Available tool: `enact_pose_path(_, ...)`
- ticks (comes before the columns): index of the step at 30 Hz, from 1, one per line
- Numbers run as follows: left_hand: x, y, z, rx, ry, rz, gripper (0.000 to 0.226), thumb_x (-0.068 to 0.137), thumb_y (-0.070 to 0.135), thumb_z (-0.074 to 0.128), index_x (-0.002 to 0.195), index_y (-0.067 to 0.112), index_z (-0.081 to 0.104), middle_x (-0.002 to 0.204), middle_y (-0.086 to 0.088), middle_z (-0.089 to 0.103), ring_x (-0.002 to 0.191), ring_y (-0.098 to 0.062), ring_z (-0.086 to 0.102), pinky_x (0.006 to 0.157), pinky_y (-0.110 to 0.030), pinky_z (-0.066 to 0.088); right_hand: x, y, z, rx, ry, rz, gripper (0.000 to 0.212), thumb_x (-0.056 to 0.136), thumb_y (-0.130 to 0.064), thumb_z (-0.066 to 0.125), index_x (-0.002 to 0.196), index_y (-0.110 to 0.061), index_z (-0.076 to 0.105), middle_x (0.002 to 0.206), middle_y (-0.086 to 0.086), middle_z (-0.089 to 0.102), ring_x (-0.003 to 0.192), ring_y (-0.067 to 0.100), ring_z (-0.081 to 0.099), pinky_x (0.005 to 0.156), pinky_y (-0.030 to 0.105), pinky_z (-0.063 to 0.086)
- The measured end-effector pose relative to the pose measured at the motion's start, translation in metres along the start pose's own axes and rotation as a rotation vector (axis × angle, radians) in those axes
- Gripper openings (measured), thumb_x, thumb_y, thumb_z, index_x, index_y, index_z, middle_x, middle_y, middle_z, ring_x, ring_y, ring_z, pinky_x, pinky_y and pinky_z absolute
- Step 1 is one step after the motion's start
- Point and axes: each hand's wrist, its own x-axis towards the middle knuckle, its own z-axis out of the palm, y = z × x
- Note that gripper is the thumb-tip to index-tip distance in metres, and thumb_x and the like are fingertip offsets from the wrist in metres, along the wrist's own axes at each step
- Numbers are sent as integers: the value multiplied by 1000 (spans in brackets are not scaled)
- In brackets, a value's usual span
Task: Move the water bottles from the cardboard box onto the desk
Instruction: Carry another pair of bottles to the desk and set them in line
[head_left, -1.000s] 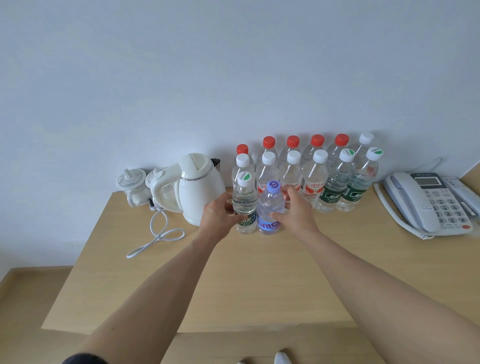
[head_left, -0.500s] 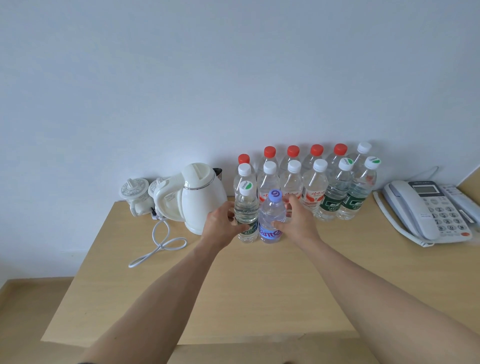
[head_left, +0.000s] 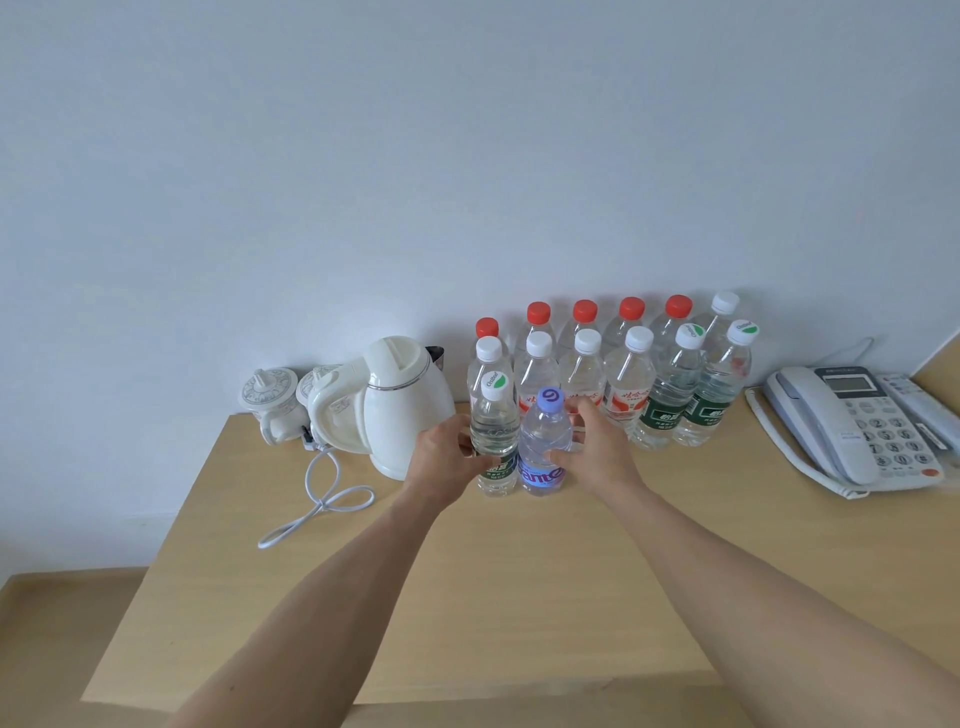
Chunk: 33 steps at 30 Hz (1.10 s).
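Head view, near to far. Two bare forearms reach in from 6 o'clock over the desk (head_left: 467, 597). The left hand (head_left: 441, 460) curls round a green-labelled bottle (head_left: 493, 441); the right hand (head_left: 597, 447) curls round a blue-labelled bottle (head_left: 543, 447). Both bottles stand upright, touching each other, bases apparently on the desk, starting a front row. Just behind, toward 12 o'clock, stand two rows of bottles (head_left: 631, 374), white caps in front, mostly red caps against the wall. At 10 o'clock sits a white kettle (head_left: 400, 405) with its cord (head_left: 322, 499); at 3 o'clock, a telephone (head_left: 852, 421). The cardboard box is out of view, so the bottles left cannot be judged; many are already moved, and these two await release.
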Motion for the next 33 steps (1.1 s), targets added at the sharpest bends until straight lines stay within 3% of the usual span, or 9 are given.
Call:
enact_pose_path(4, -1, 1, -2, 23, -10, -21, 52, 69, 24, 90, 116, 21, 68, 90, 5, 72, 84, -9, 69, 70, -18, 52, 1, 0, -1, -26, -11, 7, 66, 74, -12, 87, 128, -21, 50, 115, -7, 56, 110, 15, 59, 89, 33, 50)
enact_pose_path(9, -5, -2, -11, 138, -30, -38, 66, 71, 24, 89, 131, 20, 62, 103, -1, 68, 95, -15, 65, 83, -27, 53, 0, -1, -2, -78, -27, 10, 68, 73, -16, 87, 130, -21, 49, 118, -4, 59, 109, 15, 59, 91, 35, 50)
enact_pose_path(13, -9, 1, -27, 178, 30, -8, 43, 81, 11, 74, 123, 13, 66, 102, -2, 70, 96, -17, 66, 88, -32, 54, 0, -5, -8, -130, -51, 8, 67, 72, -13, 85, 129, -22, 51, 111, -11, 57, 107, 13, 58, 86, 28, 45)
enact_pose_path(16, -8, 13, -43, 196, 161, 45, 25, 86, 5, 62, 109, 11, 70, 94, -2, 72, 89, -22, 67, 84, -40, 57, 1, -6, -12, -144, -53, 20, 59, 74, -7, 78, 126, -24, 55, 107, -11, 59, 105, 14, 60, 81, 27, 46)
enact_pose_path(19, -5, 38, -64, 222, 290, 153, 17, 88, 7, 61, 100, 12, 72, 87, -3, 73, 83, -26, 67, 77, -44, 56, 2, -9, -19, -147, -6, 23, 47, 80, -16, 74, 122, -29, 57, 107, -11, 63, 102, 12, 62, 83, 31, 50)
enact_pose_path(23, 8, 79, -92, 295, 365, 267, 19, 94, 20, 61, 109, 15, 71, 99, -1, 71, 95, -25, 65, 80, -40, 54, 3, -22, -33, -161, 93, -12, 38, 83, -28, 70, 119, -32, 59, 108, -8, 66, 97, 15, 63, 86, 36, 52)
enact_pose_path(28, 34, 133, -94, 477, 220, 319, 41, 101, 39, 52, 135, 18, 60, 130, -6, 62, 122, -27, 53, 94, -40, 46, 2, -35, -55, -198, 198, -24, 34, 89, -32, 66, 122, -27, 59, 114, -4, 67, 102, 18, 64, 83, 33, 48)
enact_pose_path(33, 45, 179, -52, 634, 62, 473, 46, 103, 43, 44, 138, 17, 57, 131, -9, 60, 123, -30, 50, 98, -41, 41, -12, -35, -88, -243, 285, 69, 36, 93, -42, 59, 124, -25, 58, 116, 2, 67, 110, 25, 63, 86, 35, 47)
